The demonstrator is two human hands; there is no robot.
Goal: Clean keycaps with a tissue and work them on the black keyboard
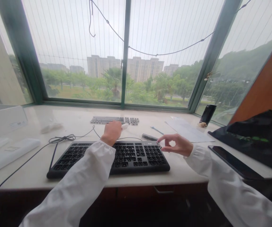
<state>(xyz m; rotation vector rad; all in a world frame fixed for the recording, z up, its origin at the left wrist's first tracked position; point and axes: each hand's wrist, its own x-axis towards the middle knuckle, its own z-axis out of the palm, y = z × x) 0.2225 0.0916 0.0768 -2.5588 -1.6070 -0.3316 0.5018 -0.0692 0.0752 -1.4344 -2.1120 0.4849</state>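
A black keyboard point(136, 156) lies in front of me, its key positions showing as bare dark squares. My left hand point(112, 133) reaches over its back edge, fingers closed on a white wipe point(124, 126) that looks like crumpled tissue. Just behind that hand, loose keycaps point(107, 119) are laid out in rows. At the keyboard's back right corner is my right hand point(177, 145), thumb and forefinger pinched on a small dark piece, seemingly a keycap point(159, 145). Close to these fingertips lies a dark pen-like tool point(149, 136).
A blue stick point(157, 130) and paper sheets point(188, 129) lie behind my right hand. A phone point(235, 162), a black bag point(263, 138) and a dark upright container point(208, 114) are to the right. A coiled cable point(63, 138) and white power strip point(13, 156) are left.
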